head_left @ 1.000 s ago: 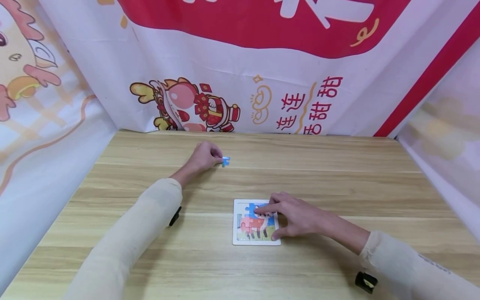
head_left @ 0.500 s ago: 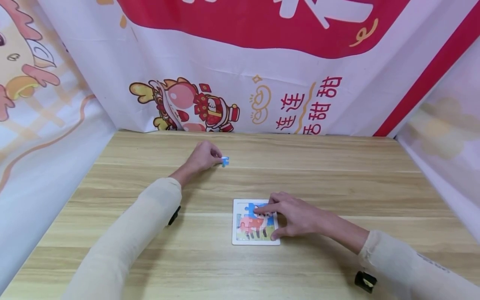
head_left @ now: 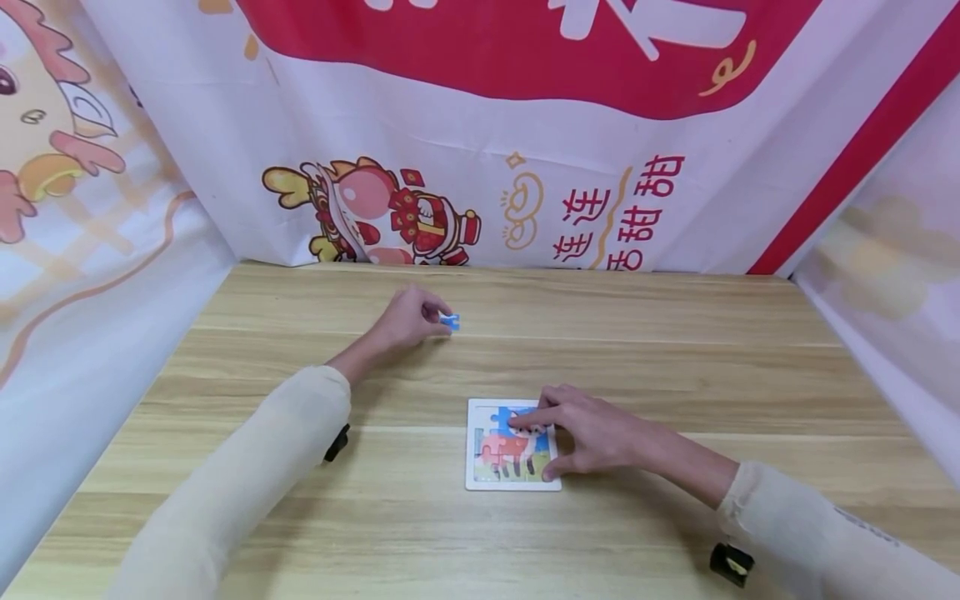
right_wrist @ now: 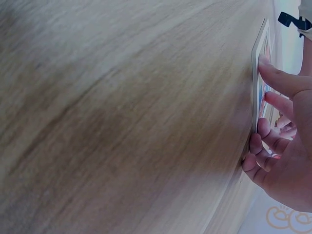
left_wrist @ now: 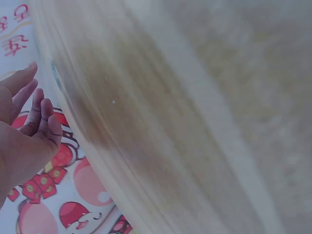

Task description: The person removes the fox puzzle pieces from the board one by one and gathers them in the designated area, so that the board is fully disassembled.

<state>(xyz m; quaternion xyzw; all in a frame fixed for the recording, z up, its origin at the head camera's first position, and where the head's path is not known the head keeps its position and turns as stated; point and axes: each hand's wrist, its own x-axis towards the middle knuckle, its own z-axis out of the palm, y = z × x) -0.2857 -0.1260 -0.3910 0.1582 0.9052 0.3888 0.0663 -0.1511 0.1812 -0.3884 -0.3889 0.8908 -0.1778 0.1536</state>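
Puzzle tray [head_left: 470, 450] is laid flat on the table [head_left: 637, 550], in front of the wearer and just right of centre. Outline near-square; a long axis can't be told from this angle. Sides run roughly parallel to the table's edges, no clear skew. Picture is set upright for the wearer: fox-like animal [head_left: 517, 448] with feet toward the near edge, head at upper right, body stretched leftward. Tray is rimmed in white. Body is coloured orange-pink, face white, legs dark; blue is shown behind the head, green under the feet. Wavy seams are visible between fitted pieces. White base is exposed at upper left.

Loose puzzle piece [head_left: 454, 323]: well beyond the tray, farther off and a bit left. Mostly blue, pale patch along its far side. Notch seems to be turned to the right; piece is too small for a long axis to be read.

Left hand [head_left: 408, 318]: thumb and forefinger are parted at the near and far sides of the piece. In the left wrist view a gap is seen between fingertips and piece, so no pinch is made.

Right hand [head_left: 596, 429]: fingers are spread over the tray's right side, forefinger rested on the face, thumb at the near right corner. Nothing is gripped.
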